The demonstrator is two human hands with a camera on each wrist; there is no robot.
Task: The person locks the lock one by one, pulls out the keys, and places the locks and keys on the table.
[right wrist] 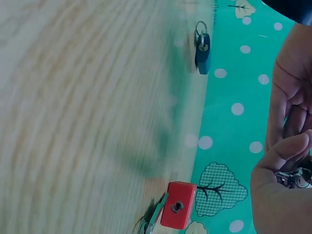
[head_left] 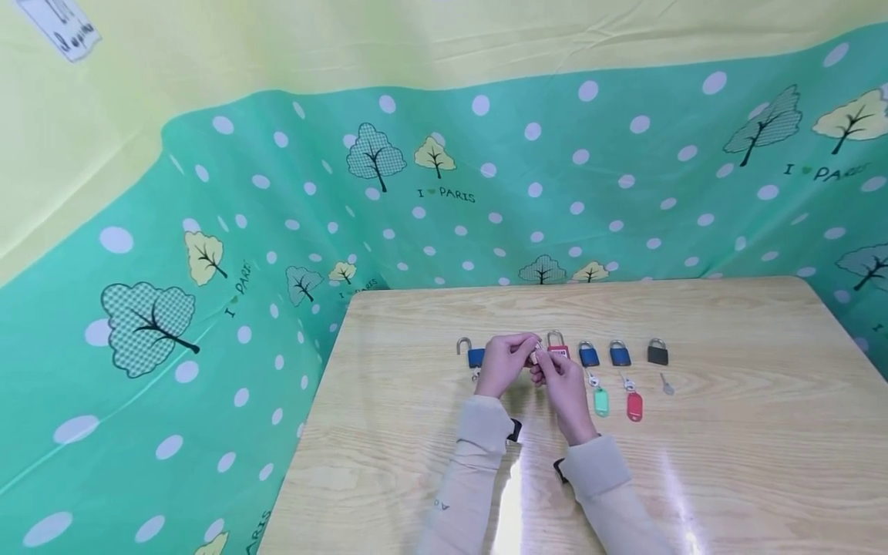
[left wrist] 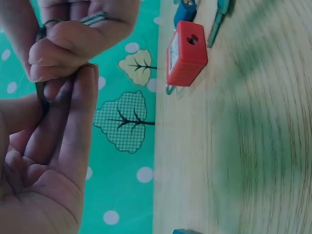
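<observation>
Above the back half of the table, my left hand (head_left: 502,364) and right hand (head_left: 565,385) meet fingertip to fingertip. Between them they pinch a small silvery bunch on a ring, which looks like a key ring (right wrist: 294,178); fingers cover most of it. In the left wrist view, a metal end (left wrist: 95,18) pokes out of the right hand, and a dark thin piece shows at the left fingers. A red padlock (head_left: 558,352) stands just right of the hands. Left of them lies a blue padlock (head_left: 475,358) with its shackle open; a key is in it in the right wrist view.
Farther right in the row stand a blue padlock (head_left: 589,355), a second blue padlock (head_left: 620,354) and a black padlock (head_left: 657,353). Before them lie keys with a green tag (head_left: 601,401) and a red tag (head_left: 634,406), and a plain key (head_left: 667,385). A green curtain (head_left: 430,223) hangs behind the table.
</observation>
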